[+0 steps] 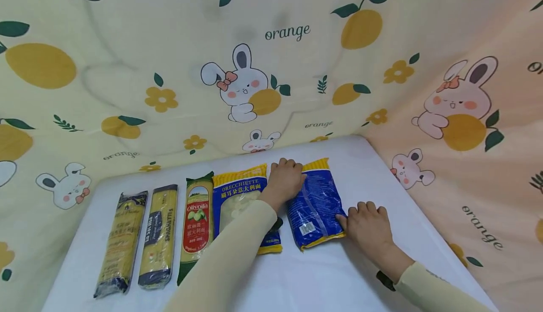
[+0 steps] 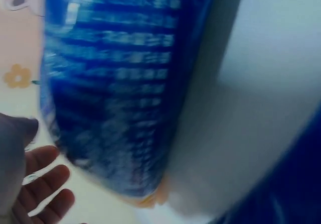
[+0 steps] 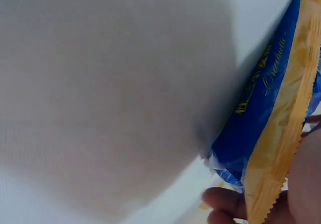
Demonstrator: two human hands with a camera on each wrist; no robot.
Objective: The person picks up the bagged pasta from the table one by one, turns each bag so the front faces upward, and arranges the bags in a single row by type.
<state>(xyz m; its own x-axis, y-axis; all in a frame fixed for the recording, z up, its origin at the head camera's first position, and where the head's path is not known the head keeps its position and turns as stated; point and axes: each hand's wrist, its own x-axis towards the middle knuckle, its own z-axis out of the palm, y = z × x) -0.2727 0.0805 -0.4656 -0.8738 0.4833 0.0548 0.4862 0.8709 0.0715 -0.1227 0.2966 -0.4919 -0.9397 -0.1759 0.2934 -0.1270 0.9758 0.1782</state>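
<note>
A blue and yellow bag of orecchiette (image 1: 317,203) lies back side up on the white table, its printed text and barcode showing. At its upper left corner is my left hand (image 1: 285,180), knuckles up. In the left wrist view the fingers (image 2: 47,184) are spread loosely beside the bag's edge. My right hand (image 1: 368,229) is at the lower right corner, thumb touching the edge. Its fingertips (image 3: 223,199) show past the yellow seal in the right wrist view. Left of this bag, a second orecchiette bag (image 1: 229,206) lies front up, partly hidden by my left forearm.
Further left lie a green and red Olivoilà pasta pack (image 1: 198,227), a spaghetti pack (image 1: 159,236) and another long pasta pack (image 1: 121,241), roughly parallel. Patterned cloth walls (image 1: 178,67) rise behind the white table (image 1: 305,283) and along its right side.
</note>
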